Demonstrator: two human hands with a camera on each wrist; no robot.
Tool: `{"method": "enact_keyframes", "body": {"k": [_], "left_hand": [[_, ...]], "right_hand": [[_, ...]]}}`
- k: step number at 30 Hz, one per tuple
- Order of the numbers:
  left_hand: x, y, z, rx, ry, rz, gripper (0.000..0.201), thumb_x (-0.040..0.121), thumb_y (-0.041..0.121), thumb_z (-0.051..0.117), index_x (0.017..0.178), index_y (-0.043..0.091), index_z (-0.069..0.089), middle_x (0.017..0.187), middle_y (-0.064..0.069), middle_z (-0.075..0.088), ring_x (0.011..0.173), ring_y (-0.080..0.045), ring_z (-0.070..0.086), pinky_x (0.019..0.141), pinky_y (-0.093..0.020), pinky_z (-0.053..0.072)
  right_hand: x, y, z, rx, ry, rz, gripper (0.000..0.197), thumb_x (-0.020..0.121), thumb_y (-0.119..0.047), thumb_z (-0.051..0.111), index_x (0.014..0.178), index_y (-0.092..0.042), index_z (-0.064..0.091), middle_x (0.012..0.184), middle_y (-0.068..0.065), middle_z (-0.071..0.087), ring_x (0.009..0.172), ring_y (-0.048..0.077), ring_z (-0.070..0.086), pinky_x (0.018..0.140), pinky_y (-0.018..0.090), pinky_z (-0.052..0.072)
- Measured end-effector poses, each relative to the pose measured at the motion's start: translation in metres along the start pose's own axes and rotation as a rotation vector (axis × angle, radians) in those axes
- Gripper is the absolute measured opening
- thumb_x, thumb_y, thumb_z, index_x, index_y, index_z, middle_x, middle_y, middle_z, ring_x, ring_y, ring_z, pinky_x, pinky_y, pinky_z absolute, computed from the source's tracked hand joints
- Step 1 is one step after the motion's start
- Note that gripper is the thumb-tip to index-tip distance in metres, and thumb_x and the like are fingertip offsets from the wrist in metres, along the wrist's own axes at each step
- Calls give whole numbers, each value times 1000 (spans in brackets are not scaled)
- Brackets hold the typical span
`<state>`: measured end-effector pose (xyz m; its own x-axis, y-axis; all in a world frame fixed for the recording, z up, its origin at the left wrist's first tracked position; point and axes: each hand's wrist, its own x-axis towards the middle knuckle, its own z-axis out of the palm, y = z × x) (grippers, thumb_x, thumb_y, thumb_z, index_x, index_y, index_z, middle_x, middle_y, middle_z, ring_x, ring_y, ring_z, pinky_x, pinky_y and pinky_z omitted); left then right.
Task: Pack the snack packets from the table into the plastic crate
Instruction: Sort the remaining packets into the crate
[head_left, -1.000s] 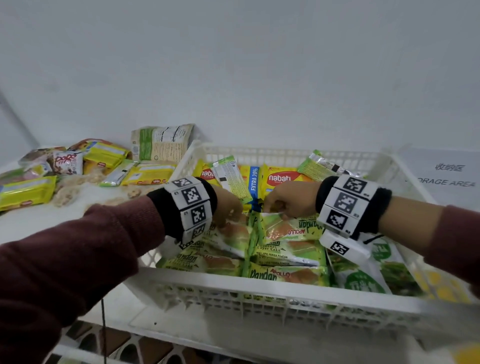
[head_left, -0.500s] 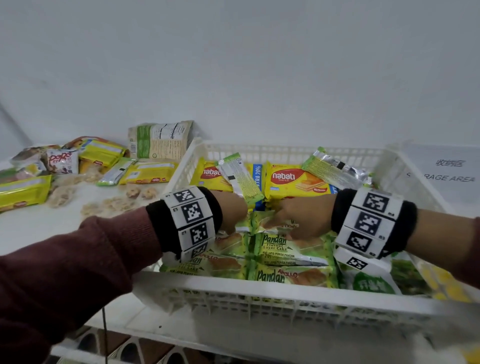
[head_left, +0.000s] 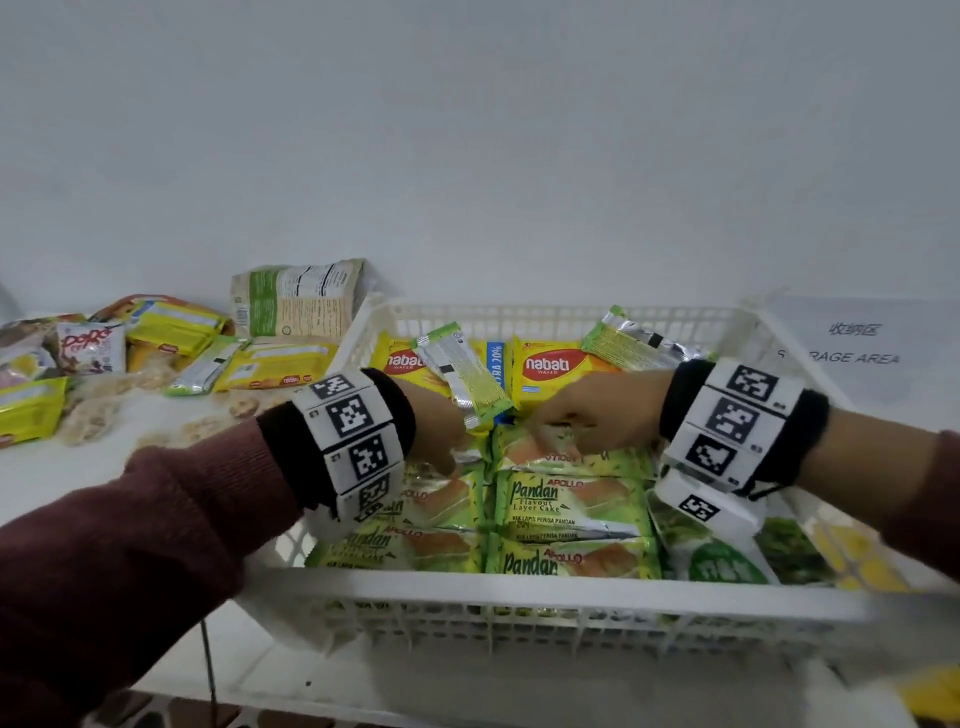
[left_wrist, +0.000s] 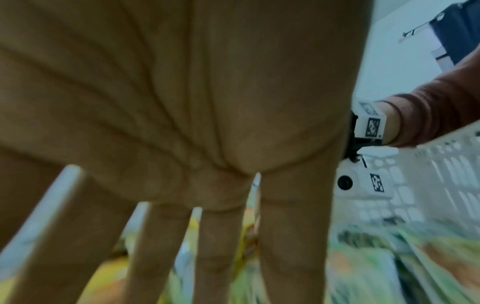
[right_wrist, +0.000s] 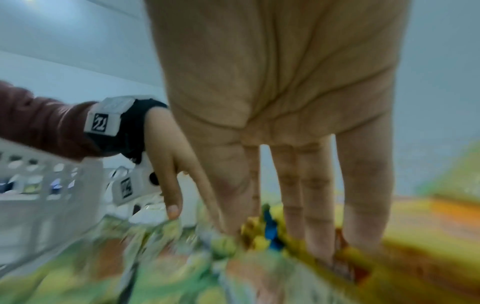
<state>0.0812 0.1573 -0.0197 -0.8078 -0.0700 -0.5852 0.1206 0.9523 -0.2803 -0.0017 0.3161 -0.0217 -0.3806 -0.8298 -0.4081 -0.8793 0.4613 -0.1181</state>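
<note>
Hands work side by side inside the white slatted plastic crate: the left hand and the right hand both have straight, spread fingers pointing down onto the packets, holding nothing, as both wrist views show. The right hand's fingertips touch the seam between the green Pandan layer cake packets and the yellow Nabati wafer packets, seemingly pressing the rows into place. The cake packets fill the near half in neat rows; the wafer packets stand along the far wall, with two slim green-and-silver sachets lying loose on top. Dark green bags sit at the right end.

Packing looks well advanced but not finished. On the white table left of the crate remain yellow flat packets, a beige-and-green pouch, a white Dodo packet and clear bags of round biscuits
</note>
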Motion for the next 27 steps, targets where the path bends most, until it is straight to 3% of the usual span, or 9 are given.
{"method": "enact_keyframes", "body": {"k": [2, 4, 7, 9, 11, 15, 17, 22, 27], "left_hand": [[-1, -12, -12, -139, 136, -7, 31, 94, 30, 47, 92, 3, 63, 75, -6, 54, 74, -21, 50, 73, -30, 44], [1, -20, -23, -234, 282, -51, 29, 93, 27, 50, 75, 6, 58, 67, -4, 47, 63, -17, 42, 57, -24, 35], [14, -22, -29, -321, 401, -67, 22, 91, 29, 54, 97, 8, 58, 97, -9, 56, 88, -21, 52, 70, -28, 40], [23, -19, -25, -350, 396, -82, 43, 88, 33, 59, 124, 12, 50, 124, -9, 48, 113, -24, 49, 89, -31, 39], [30, -18, -23, -339, 372, -101, 58, 85, 36, 63, 134, 17, 41, 133, -7, 40, 120, -25, 44, 93, -33, 38], [34, -22, -27, -256, 344, -92, 50, 90, 34, 55, 136, 16, 42, 136, -7, 44, 123, -23, 45, 95, -31, 38], [34, -23, -32, -248, 338, -81, 44, 94, 28, 49, 135, 13, 45, 136, -7, 48, 124, -22, 46, 98, -30, 38], [44, -29, -32, -230, 341, -81, 42, 92, 6, 53, 133, 11, 47, 138, -8, 46, 125, -23, 46, 102, -29, 37], [48, -37, -14, -226, 404, -40, 45, 89, 1, 50, 129, 20, 41, 137, -5, 37, 124, -23, 37, 91, -31, 38]], "right_hand": [[-8, 12, -20, 17, 120, 66, 41, 90, -10, 52, 129, -23, 51, 106, -6, 49, 91, 9, 46, 66, 20, 34], [-14, 27, -37, -5, 219, 137, 38, 89, -10, 54, 126, -21, 55, 106, -3, 52, 86, 10, 46, 66, 20, 33], [-18, 46, -47, -66, 275, 302, 38, 90, -9, 52, 126, -17, 53, 113, 4, 58, 83, 12, 45, 70, 21, 36], [-15, 56, -43, -90, 268, 414, 39, 91, -14, 51, 130, -14, 46, 123, 6, 56, 90, 16, 50, 79, 23, 37], [-10, 66, -36, -70, 253, 487, 42, 91, -17, 52, 131, -15, 42, 126, 9, 55, 107, 23, 53, 85, 27, 40], [2, 78, -21, 7, 260, 521, 48, 88, -15, 56, 132, -14, 37, 121, 16, 53, 102, 26, 53, 78, 30, 40], [7, 79, -17, 49, 277, 520, 49, 87, -16, 57, 132, -14, 36, 122, 17, 52, 107, 28, 54, 85, 34, 44], [12, 77, -12, 84, 239, 500, 60, 80, -37, 68, 129, -14, 41, 125, 11, 52, 113, 27, 50, 90, 33, 42], [10, 75, -18, -36, 312, 432, 33, 88, -11, 56, 121, -13, 53, 128, 8, 52, 113, 24, 51, 81, 26, 39]]}}
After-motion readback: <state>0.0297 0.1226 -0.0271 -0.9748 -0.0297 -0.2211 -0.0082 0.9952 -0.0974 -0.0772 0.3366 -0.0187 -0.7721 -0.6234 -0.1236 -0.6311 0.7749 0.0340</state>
